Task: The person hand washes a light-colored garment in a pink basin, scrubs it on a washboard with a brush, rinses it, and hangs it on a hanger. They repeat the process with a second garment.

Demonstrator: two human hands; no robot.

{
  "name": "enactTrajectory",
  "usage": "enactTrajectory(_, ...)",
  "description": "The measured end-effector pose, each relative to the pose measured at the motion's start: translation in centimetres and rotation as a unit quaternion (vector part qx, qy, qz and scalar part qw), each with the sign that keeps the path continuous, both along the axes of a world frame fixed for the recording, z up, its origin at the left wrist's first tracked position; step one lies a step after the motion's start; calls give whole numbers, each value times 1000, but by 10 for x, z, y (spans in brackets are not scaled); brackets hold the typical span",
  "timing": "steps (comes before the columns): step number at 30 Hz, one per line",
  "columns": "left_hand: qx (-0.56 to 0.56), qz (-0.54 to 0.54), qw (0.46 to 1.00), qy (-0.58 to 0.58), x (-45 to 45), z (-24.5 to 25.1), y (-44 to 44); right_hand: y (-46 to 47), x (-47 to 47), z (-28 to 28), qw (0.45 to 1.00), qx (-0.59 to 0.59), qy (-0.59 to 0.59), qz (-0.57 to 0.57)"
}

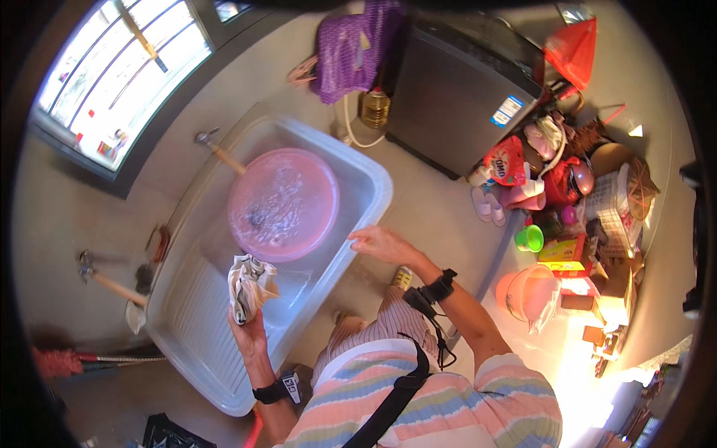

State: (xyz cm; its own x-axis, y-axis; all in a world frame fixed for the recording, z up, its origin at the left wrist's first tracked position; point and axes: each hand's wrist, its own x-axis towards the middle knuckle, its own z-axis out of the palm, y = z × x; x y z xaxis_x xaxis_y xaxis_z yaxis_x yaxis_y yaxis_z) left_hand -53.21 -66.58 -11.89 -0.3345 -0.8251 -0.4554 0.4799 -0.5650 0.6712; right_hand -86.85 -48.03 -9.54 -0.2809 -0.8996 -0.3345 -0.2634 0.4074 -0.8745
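Note:
My left hand [250,336] grips a bunched white cloth [251,285] with dark trim, held up over the laundry sink. Just beyond it, a round pink basin [284,204] sits inside the sink [372,204]. Rippled, sudsy-looking water fills the basin, and a dark patch shows on its left side. My right hand [386,244] hovers at or near the sink's right rim with its fingers bent; whether it touches the rim or pinches something small is unclear. Ridged washboard slats [215,336] line the near left part of the sink.
A tap [208,138] with a tan hose reaches the basin; a second tap [85,267] is further left. A dark washing machine or cabinet [456,98] stands beyond the sink. On the right are an orange bucket [518,285], a green cup [529,239] and pink slippers [487,207].

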Motion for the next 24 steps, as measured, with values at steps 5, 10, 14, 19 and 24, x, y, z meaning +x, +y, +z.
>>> enactTrajectory(5, -54, -216, 975, -8, -119, 13, 65, 59, -14, 14, 927, -4, -370, -57)
enactTrajectory(10, 21, -428, 904, 15, -259, 14, 152, 119, -75, 5, 878, -105, -401, -240)
enactTrajectory(14, -202, -564, 799, -53, -330, 25, 176, 158, -134, 10, 865, -136, -347, -334)
enactTrajectory(19, -192, -608, 768, -66, -383, 23, 204, 174, -177, 12, 902, -112, -317, -270)
enactTrajectory(24, 140, -498, 856, -7, -391, 7, 182, 161, -228, -2, 863, -81, -470, -167)
